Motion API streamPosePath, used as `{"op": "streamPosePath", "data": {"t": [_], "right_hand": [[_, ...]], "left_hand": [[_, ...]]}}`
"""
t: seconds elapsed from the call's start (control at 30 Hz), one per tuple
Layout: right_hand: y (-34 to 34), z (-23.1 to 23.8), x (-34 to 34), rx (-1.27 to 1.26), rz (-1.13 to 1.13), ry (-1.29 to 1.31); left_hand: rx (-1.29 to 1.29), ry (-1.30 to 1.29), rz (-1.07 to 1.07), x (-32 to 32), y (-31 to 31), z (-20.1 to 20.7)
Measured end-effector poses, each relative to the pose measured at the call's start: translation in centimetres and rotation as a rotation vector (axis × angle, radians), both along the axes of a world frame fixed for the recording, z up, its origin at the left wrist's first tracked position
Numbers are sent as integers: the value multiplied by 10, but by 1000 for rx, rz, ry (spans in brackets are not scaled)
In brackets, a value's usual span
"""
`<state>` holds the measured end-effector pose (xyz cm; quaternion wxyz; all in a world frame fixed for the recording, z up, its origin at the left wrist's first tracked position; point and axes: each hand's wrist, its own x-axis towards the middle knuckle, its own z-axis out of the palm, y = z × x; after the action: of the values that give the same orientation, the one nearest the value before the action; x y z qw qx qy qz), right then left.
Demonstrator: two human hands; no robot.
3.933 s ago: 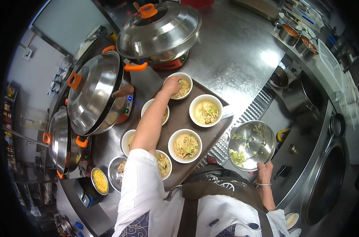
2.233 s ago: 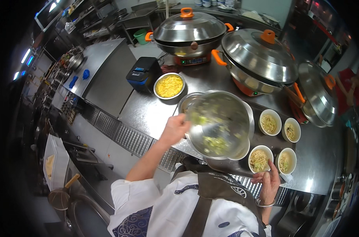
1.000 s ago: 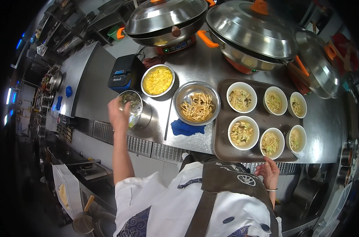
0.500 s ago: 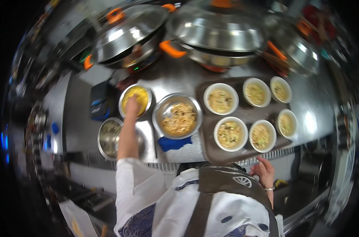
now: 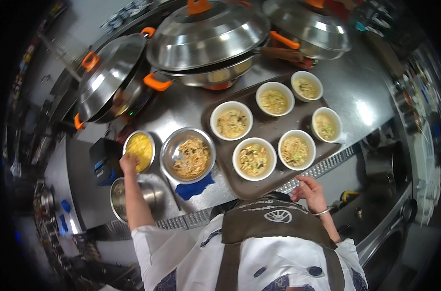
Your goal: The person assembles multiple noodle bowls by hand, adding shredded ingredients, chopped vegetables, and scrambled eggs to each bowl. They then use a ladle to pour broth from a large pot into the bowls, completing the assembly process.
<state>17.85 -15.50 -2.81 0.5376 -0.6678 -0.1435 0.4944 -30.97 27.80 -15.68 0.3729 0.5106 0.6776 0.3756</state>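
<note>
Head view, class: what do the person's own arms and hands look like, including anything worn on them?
Both arms wear white sleeves that leave the forearms bare. The left hand and right hand are ungloved. A thin, silvery, rounded bangle circles the right wrist; none shows on the left.

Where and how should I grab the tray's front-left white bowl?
Probably by the rim, pinching its left edge, coming from the left: the bowl stands upright, the rim rises above the food, and that side faces bare tray, while another bowl crowds the right.
</note>
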Motion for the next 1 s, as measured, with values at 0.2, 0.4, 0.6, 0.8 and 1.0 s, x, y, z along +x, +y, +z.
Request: {"op": "streamPosePath", "data": {"t": [0.2, 0.4, 0.6, 0.8, 1.0], "right_hand": [[-6, 0, 5, 39, 2, -16], [-7, 5, 4, 20, 26, -27], [-13, 0, 3, 21, 12, 3], [-14, -9, 1, 33, -4, 15], [-13, -12, 5, 40, 15, 42]], "left_hand": [[164, 672, -200, 41, -3, 8], [108, 805, -192, 67, -26, 36], [131, 412, 39, 33, 0, 5], [-139, -470, 164, 48, -22, 67], [-156, -389, 106, 50, -28, 85]]}}
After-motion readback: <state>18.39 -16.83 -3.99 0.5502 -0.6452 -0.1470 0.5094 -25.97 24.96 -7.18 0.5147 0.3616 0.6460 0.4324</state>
